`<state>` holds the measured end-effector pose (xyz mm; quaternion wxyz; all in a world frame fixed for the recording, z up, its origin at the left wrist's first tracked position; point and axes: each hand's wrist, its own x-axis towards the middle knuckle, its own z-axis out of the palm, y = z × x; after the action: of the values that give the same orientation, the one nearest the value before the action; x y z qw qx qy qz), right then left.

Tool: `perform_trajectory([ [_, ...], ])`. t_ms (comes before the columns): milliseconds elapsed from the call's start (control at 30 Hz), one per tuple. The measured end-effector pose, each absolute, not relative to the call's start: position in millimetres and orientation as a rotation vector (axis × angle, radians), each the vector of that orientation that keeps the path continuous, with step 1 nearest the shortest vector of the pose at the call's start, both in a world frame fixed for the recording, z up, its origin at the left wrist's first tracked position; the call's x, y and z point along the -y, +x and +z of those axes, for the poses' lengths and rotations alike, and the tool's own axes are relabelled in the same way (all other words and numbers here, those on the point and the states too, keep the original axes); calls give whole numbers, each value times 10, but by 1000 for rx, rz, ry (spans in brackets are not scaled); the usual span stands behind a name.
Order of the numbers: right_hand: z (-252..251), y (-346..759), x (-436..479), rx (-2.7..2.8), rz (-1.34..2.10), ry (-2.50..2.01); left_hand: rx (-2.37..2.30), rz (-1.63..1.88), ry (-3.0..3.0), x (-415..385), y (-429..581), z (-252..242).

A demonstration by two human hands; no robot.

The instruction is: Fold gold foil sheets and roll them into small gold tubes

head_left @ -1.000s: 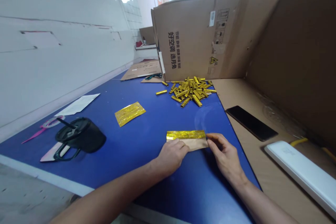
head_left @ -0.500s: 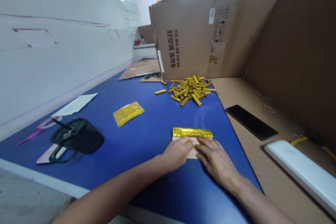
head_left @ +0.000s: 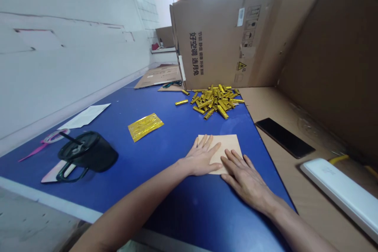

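A sheet of paper (head_left: 227, 141) lies flat on the blue table with its pale, cream side up. My left hand (head_left: 202, 157) rests on its left part, palm down, fingers spread and thumb pointing right. Over the lower right part of the sheet lies my right hand (head_left: 243, 177), its fingers stretched out and nothing in its grasp. Farther left is a flat gold foil sheet (head_left: 145, 126). Beyond my hands, a heap of small gold paper rolls (head_left: 214, 100) sits near the cardboard box, and one gold roll (head_left: 181, 102) lies apart from it.
A dark mug (head_left: 94, 151) with a straw stands at the left, near a white paper (head_left: 85, 115) and a pink-handled item (head_left: 38, 149). A large cardboard box (head_left: 218, 43) closes off the back. At right are a black phone (head_left: 284, 137) and a white device (head_left: 339, 193).
The sheet's far edge, folded over with its gold side showing before, now lies flat, cream side up. My left hand has opened from a closed grip and spread out on it.
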<state>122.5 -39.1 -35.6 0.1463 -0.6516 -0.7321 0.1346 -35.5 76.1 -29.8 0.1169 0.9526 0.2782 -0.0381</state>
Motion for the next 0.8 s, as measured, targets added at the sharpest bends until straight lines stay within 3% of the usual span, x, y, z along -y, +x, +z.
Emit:
perform_trajectory([
  [200, -274, 1188, 291, 1836, 453, -1911, -850, -54, 2835, -724, -329, -348],
  [433, -232, 699, 20, 2027, 528, -1648, -833, -68, 2940, -815, -284, -501],
  [800, -429, 1087, -357, 2115, 333, -1934, -860, -55, 2876, -839, -260, -393],
])
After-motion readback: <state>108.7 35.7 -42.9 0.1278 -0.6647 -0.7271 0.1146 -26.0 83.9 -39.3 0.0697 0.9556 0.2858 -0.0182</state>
